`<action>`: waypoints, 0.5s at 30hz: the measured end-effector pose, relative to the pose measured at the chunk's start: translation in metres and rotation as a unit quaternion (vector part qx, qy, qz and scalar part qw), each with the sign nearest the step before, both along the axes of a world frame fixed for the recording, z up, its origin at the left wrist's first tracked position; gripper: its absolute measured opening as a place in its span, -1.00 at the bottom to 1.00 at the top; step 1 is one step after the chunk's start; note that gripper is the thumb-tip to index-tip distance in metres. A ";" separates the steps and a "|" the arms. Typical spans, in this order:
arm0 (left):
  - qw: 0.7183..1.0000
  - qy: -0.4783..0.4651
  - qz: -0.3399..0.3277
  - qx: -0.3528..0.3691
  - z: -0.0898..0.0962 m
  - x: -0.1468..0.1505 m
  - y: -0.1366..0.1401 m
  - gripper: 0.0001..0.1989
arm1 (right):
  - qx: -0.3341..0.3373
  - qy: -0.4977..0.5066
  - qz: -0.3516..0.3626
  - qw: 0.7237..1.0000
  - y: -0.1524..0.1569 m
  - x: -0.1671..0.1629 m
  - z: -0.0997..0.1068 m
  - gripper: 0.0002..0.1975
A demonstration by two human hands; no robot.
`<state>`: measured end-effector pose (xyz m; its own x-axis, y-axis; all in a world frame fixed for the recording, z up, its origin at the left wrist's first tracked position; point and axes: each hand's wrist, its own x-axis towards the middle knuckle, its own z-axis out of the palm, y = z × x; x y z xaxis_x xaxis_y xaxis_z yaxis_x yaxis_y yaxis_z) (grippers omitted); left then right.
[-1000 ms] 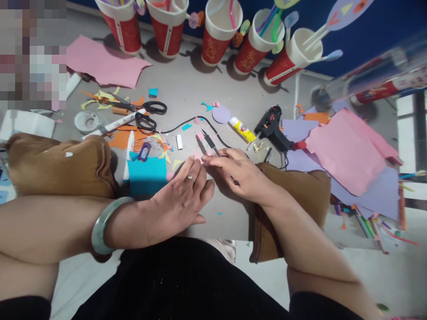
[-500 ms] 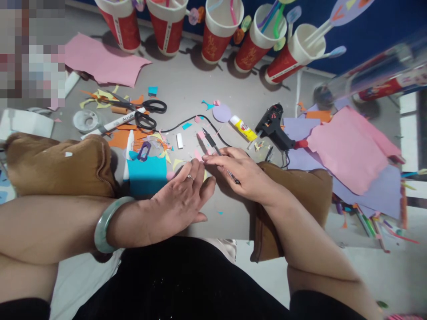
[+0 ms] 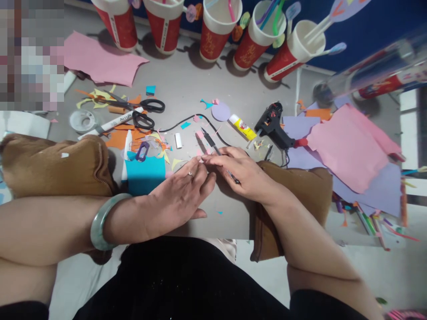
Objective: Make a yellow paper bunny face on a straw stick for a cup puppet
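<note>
Left hand (image 3: pixel 180 193) arches palm-down, grip hidden; right hand (image 3: pixel 247 175) clasps a gel pen (image 3: pixel 209 139); marker (image 3: pixel 112 123) reads "Acrylic".

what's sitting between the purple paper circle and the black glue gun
In the head view, the yellow and white glue stick lies between the purple paper circle and the black glue gun.

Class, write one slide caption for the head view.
Left hand close beside a right hand holding a pen, with paper scraps, scissors, a glue gun and red cups beyond.
</note>
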<state>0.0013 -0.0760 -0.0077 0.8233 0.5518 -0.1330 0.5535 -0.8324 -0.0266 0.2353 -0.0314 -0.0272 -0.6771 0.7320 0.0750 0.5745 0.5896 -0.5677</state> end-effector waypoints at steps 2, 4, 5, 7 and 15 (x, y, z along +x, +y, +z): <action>1.000 -0.006 -0.006 -0.005 -0.001 0.000 0.000 -0.07 | 0.002 -0.004 0.000 1.000 0.000 0.000 0.000 -0.64; 1.000 -0.001 -0.008 -0.004 -0.001 0.000 0.000 -0.08 | 0.003 -0.008 0.002 1.000 0.000 0.000 0.000 -0.64; 1.000 0.005 -0.007 -0.002 -0.001 0.001 0.000 -0.08 | 0.004 -0.009 0.003 1.000 0.000 0.000 0.000 -0.64; 1.000 0.013 -0.012 0.003 0.001 0.002 0.000 -0.08 | 0.009 -0.008 0.005 1.000 0.000 0.001 -0.001 -0.64; 0.999 0.047 -0.018 -0.002 0.015 0.009 -0.002 -0.08 | -0.003 0.004 -0.002 1.000 0.000 -0.001 0.001 -0.66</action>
